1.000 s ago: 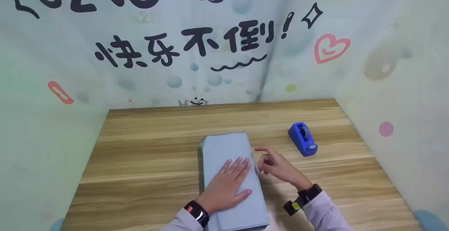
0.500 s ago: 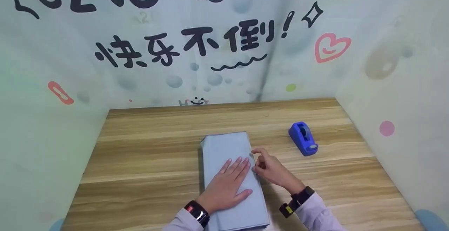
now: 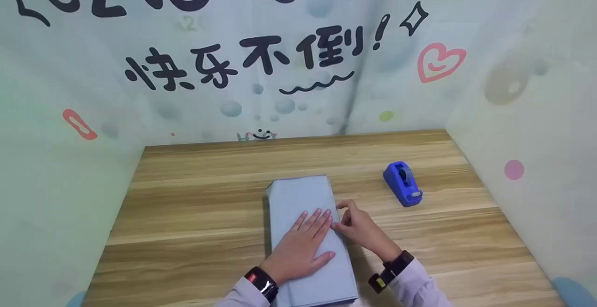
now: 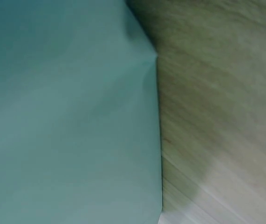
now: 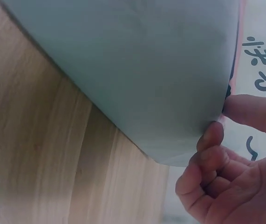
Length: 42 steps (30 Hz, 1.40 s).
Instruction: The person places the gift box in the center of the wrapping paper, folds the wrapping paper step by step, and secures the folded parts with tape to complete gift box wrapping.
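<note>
A box wrapped in pale blue paper (image 3: 301, 192) lies lengthwise on the wooden table (image 3: 196, 195), in front of me. My left hand (image 3: 305, 241) rests flat on its top with straight fingers. My right hand (image 3: 343, 216) is against the box's right upper edge, beside the left fingertips. In the right wrist view the thumb and curled fingers (image 5: 212, 140) pinch the edge of the blue box (image 5: 142, 70). The left wrist view shows only blue paper (image 4: 67, 121) and wood (image 4: 216, 93).
A blue tape dispenser (image 3: 402, 183) stands on the table to the right of the box. Printed backdrop walls (image 3: 261, 64) enclose the table at the back and on both sides. Bare wood lies to the left of the box.
My right hand has moved left from just off the box until its fingertips meet the box's right edge. The left hand, the box and the dispenser have stayed put.
</note>
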Each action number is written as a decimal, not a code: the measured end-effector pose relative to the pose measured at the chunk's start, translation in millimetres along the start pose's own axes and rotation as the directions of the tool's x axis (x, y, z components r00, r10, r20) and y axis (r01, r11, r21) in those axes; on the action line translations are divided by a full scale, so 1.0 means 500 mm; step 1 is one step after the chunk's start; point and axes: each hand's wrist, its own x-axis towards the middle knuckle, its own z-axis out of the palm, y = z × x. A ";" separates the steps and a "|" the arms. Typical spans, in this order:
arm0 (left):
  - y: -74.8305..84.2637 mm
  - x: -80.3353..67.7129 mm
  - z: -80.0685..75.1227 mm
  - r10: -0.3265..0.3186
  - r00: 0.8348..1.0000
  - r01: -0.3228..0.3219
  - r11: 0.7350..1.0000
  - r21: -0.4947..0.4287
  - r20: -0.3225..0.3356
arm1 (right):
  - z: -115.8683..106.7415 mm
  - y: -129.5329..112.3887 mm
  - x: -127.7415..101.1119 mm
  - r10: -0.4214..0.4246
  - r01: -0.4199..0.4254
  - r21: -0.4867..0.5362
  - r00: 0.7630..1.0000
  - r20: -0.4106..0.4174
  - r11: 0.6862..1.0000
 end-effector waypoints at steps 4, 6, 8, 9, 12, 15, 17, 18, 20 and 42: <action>0.000 0.000 -0.002 0.000 1.000 0.000 1.000 -0.003 0.009 | 0.002 0.003 0.001 0.019 -0.019 0.034 1.000 0.008 0.999; 0.000 0.000 -0.002 0.001 1.000 -0.001 1.000 -0.004 0.008 | 0.002 0.004 0.001 0.024 -0.025 0.053 1.000 0.013 0.998; 0.000 0.001 -0.002 0.004 1.000 -0.004 1.000 -0.003 0.003 | 0.002 0.006 0.000 0.027 -0.028 0.071 0.999 0.018 0.997; 0.000 0.001 -0.002 0.006 1.000 -0.006 1.000 -0.002 0.000 | 0.002 0.007 0.000 0.029 -0.031 0.080 0.999 0.023 0.996; 0.000 0.001 -0.003 0.011 1.000 -0.011 1.000 0.003 -0.008 | 0.001 0.009 -0.001 0.019 -0.023 0.118 0.999 0.034 0.993; -0.001 0.000 -0.004 0.014 1.000 -0.014 1.000 0.009 -0.019 | -0.008 -0.015 -0.006 0.028 -0.038 0.169 0.998 0.062 0.985; -0.001 0.000 -0.004 0.016 1.000 -0.015 1.000 0.012 -0.024 | -0.011 -0.021 -0.008 0.060 -0.080 0.225 0.994 0.092 0.971; -0.001 -0.001 -0.004 0.016 1.000 -0.016 1.000 0.013 -0.026 | -0.011 -0.020 -0.008 0.080 -0.105 0.256 0.991 0.107 0.961; 0.000 -0.001 -0.005 0.016 1.000 -0.015 1.000 0.014 -0.025 | -0.007 -0.007 -0.006 0.130 -0.167 0.311 0.982 0.136 0.936; 0.002 0.000 -0.003 0.007 1.000 -0.007 1.000 0.002 -0.002 | 0.036 0.086 -0.015 0.190 -0.464 0.800 0.886 0.424 0.381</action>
